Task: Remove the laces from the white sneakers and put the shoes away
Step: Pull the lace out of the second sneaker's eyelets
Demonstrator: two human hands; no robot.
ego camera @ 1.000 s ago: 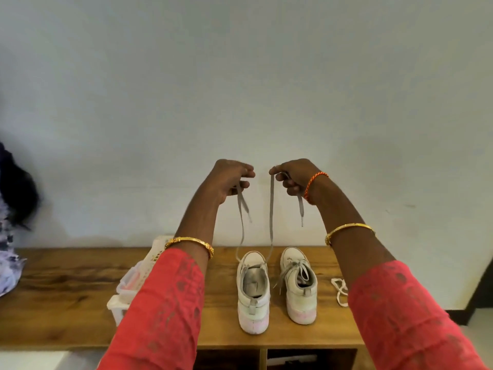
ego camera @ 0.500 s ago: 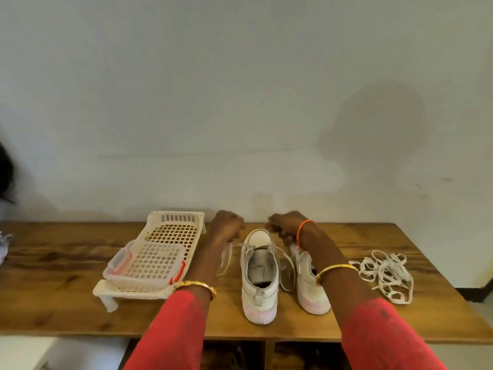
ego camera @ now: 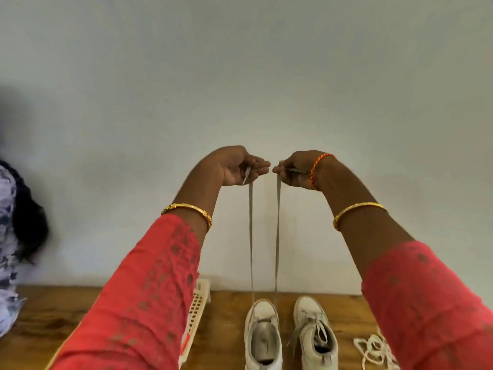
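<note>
Left hand [ego camera: 234, 166]: we pinch one flat grey lace [ego camera: 251, 236] end.
Right hand [ego camera: 296, 169]: we pinch the other.
Sneaker [ego camera: 262, 335]: white, on grainy wooden desk [ego camera: 229, 316].

- We can read no text, label, brand, number or sign anywhere in this view.
- We find no legible marking on the two white sneakers [ego camera: 290, 335].
- We find none on the white plastic rack [ego camera: 196, 311] either.
- We see only plain surface on the wall [ego camera: 240, 76].
</note>
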